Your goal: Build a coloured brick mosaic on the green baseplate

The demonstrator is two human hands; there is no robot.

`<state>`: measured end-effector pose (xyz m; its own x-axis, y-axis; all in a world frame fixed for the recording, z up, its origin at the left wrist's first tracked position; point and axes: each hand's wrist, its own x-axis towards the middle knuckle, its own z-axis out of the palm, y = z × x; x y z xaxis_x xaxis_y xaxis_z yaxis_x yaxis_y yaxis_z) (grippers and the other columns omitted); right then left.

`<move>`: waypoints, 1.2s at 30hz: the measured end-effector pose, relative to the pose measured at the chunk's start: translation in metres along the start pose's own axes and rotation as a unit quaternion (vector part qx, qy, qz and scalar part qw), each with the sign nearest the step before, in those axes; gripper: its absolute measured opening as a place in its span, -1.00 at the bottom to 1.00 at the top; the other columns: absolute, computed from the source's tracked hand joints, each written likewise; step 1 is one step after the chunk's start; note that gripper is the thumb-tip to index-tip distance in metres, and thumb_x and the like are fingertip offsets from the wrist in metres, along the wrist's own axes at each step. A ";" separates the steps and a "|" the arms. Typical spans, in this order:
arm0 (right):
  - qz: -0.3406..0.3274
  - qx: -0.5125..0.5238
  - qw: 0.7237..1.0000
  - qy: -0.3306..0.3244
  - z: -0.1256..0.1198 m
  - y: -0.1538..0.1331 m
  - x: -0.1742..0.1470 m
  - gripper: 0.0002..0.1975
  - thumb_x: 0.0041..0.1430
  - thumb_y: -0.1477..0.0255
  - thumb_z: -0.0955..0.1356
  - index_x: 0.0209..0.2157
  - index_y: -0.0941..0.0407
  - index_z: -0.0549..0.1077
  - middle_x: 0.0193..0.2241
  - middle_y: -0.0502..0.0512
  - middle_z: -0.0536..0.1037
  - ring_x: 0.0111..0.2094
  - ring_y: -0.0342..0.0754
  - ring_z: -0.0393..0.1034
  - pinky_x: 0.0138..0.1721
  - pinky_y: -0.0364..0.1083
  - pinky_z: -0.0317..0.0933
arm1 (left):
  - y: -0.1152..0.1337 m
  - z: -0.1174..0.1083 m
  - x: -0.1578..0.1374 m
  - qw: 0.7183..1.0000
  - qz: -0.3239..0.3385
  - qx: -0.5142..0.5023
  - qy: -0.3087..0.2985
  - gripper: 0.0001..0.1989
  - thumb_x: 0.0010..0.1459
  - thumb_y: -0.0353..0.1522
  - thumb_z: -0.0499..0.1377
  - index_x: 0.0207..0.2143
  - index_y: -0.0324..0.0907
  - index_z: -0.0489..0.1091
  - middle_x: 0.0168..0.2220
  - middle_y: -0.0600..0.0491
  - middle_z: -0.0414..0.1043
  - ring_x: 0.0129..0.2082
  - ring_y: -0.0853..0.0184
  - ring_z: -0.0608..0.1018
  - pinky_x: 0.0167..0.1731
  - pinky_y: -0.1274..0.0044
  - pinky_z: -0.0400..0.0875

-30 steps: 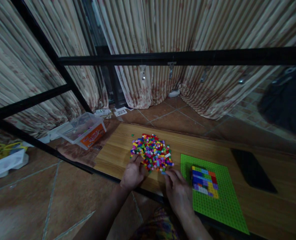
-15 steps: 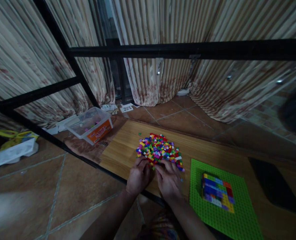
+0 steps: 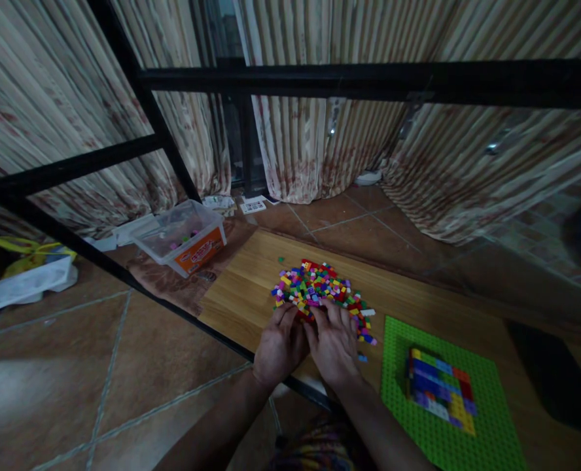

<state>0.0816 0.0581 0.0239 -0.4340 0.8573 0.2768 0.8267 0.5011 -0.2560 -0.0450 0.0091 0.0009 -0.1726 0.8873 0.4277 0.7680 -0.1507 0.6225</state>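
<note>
Left hand [image 3: 279, 345] and right hand [image 3: 334, 343] side by side, fingers spread flat on near edge of brick pile [image 3: 320, 291], wooden worktop [image 3: 244, 294], green baseplate [image 3: 467, 432] right.

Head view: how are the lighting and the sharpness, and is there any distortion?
Head view: dim, with dark corners; the bricks and green baseplate keep vivid colour. The straight black frame bars bow and the curtains fan outward, a wide-lens distortion. Both hands, left and right, are fairly sharp; the floor at lower left looks smeared.
</note>
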 end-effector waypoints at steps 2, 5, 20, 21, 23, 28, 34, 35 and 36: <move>0.008 -0.011 1.000 -0.005 0.002 -0.001 0.000 -0.65 0.25 0.38 0.27 0.04 0.13 0.43 0.11 0.23 0.37 0.06 0.18 0.19 0.05 0.13 0.09 | -0.001 0.001 -0.001 1.000 0.000 0.015 -0.006 -0.61 0.19 -0.46 0.07 0.08 -0.21 0.24 0.08 -0.16 0.32 0.11 0.20 0.42 0.08 0.36 0.42; 0.017 -0.014 1.000 -0.008 0.003 0.002 -0.001 -0.63 0.24 0.40 0.27 0.07 0.16 0.39 0.13 0.26 0.34 0.08 0.18 0.18 0.06 0.13 0.08 | -0.002 0.003 0.001 0.999 0.009 0.034 -0.016 -0.57 0.19 -0.43 0.08 0.12 -0.22 0.20 0.11 -0.18 0.31 0.15 0.16 0.38 0.09 0.31 0.41; 0.023 0.070 0.997 0.002 0.003 0.021 0.006 -0.63 0.01 0.44 0.39 -0.08 0.09 0.46 0.06 0.22 0.34 0.07 0.21 0.18 0.02 0.14 0.15 | -0.001 -0.001 0.011 0.996 -0.003 -0.052 -0.068 -0.52 0.11 -0.54 0.06 0.10 -0.11 0.23 0.02 -0.04 0.43 0.04 0.25 0.48 0.03 0.36 0.44; 0.023 0.072 0.997 0.002 0.003 0.021 0.007 -0.64 0.00 0.44 0.40 -0.09 0.09 0.46 0.06 0.21 0.35 0.06 0.20 0.18 0.02 0.14 0.15 | -0.001 -0.001 0.011 0.996 -0.001 -0.057 -0.069 -0.53 0.11 -0.54 0.06 0.09 -0.12 0.24 0.02 -0.05 0.43 0.04 0.25 0.48 0.03 0.36 0.44; 0.026 0.077 0.997 0.004 0.003 0.022 0.008 -0.65 -0.03 0.46 0.41 -0.12 0.08 0.47 0.05 0.20 0.35 0.05 0.20 0.19 0.03 0.13 0.15 | -0.001 -0.002 0.012 0.995 0.003 -0.066 -0.069 -0.54 0.12 -0.55 0.04 0.08 -0.12 0.26 0.01 -0.04 0.43 0.04 0.26 0.48 0.04 0.36 0.42; 0.036 0.117 0.992 0.013 0.002 0.021 0.004 -0.64 -0.10 0.52 0.43 -0.18 0.09 0.44 0.02 0.17 0.36 0.04 0.16 0.19 0.04 0.11 0.15 | -0.002 -0.003 0.012 0.994 0.013 -0.076 -0.073 -0.50 0.09 -0.59 0.02 0.09 -0.10 0.27 0.02 -0.02 0.42 0.04 0.28 0.47 0.05 0.38 0.40; 0.003 0.165 0.986 0.032 0.005 0.016 -0.007 -0.70 -0.02 0.59 0.37 -0.20 0.07 0.40 -0.02 0.13 0.41 0.02 0.11 0.20 0.05 0.10 0.11 | -0.001 -0.005 0.011 0.995 0.014 -0.056 -0.085 -0.50 0.06 -0.56 0.08 0.08 -0.12 0.28 -0.02 -0.04 0.42 -0.01 0.25 0.49 -0.02 0.39 0.46; 0.001 0.166 0.986 0.030 0.005 0.016 -0.008 -0.70 -0.01 0.58 0.37 -0.18 0.07 0.40 -0.04 0.12 0.43 0.01 0.11 0.21 0.04 0.09 0.11 | -0.001 -0.005 0.011 0.995 0.012 -0.050 -0.086 -0.50 0.06 -0.55 0.08 0.08 -0.12 0.28 -0.02 -0.04 0.42 0.00 0.25 0.49 -0.03 0.39 0.46; 0.001 0.165 0.986 0.027 0.005 0.016 -0.008 -0.70 0.01 0.57 0.36 -0.16 0.07 0.39 -0.07 0.12 0.45 -0.01 0.11 0.22 0.02 0.08 0.11 | 0.000 -0.005 0.011 0.995 0.009 -0.043 -0.086 -0.51 0.07 -0.54 0.08 0.08 -0.12 0.28 -0.02 -0.05 0.42 0.00 0.25 0.49 -0.03 0.39 0.46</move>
<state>0.0965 0.0598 0.0132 -0.4048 0.8554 0.3230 0.6616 0.5179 -0.5423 -0.0496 0.0168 0.0085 -0.0465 0.9444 0.3254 0.7126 -0.1969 0.6734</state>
